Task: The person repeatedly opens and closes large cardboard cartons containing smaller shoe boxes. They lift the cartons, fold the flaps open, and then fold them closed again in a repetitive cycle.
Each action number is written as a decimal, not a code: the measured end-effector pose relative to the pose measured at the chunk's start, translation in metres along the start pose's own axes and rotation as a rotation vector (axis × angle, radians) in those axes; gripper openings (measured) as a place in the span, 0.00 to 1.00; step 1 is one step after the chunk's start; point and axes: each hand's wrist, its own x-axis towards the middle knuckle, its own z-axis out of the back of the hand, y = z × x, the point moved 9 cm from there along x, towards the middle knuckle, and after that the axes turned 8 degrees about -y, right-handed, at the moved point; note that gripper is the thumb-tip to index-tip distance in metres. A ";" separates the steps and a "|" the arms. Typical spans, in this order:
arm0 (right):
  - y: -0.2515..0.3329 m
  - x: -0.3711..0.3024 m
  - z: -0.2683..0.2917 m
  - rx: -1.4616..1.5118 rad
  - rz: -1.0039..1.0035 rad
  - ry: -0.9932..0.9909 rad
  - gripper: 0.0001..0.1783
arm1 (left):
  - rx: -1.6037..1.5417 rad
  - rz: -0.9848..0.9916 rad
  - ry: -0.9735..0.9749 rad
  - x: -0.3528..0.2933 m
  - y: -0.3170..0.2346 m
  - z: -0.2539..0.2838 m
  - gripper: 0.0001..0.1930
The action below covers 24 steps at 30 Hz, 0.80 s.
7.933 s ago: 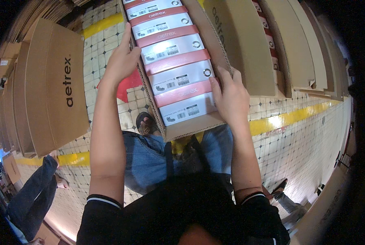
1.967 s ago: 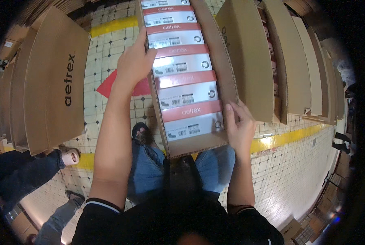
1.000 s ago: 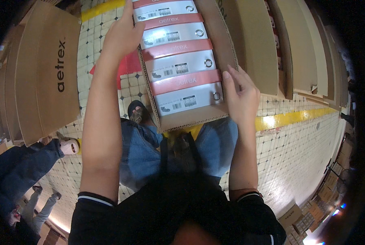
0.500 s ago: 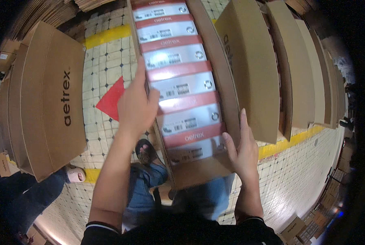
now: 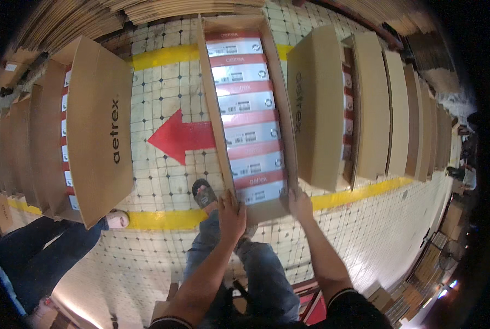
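A long open cardboard carton (image 5: 265,210) lies lengthwise in front of me, on or just over the tiled floor. Inside it stands a row of several white shoeboxes (image 5: 251,133) with red lids, their labelled ends facing up. At the carton's near left corner my left hand (image 5: 232,219) grips the wall, fingers closed around the edge. My right hand (image 5: 300,205) holds the near right corner in a similar way, with its fingertips partly hidden behind the cardboard.
A red floor arrow (image 5: 184,137) points left, partly covered by the carton. Filled cartons stand in rows at left (image 5: 103,131) and right (image 5: 317,109). Yellow floor stripes (image 5: 165,220) cross the aisle. Another person's legs (image 5: 53,244) are at lower left; flattened cardboard (image 5: 72,24) is stacked behind.
Both my hands have slid from the carton's long sides to its near corners. The carton sits farther from my body and straighter, and more of the red arrow shows.
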 end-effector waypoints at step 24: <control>0.202 -0.019 0.217 0.659 0.350 0.152 0.21 | -0.357 0.360 0.463 0.125 -0.142 0.228 0.14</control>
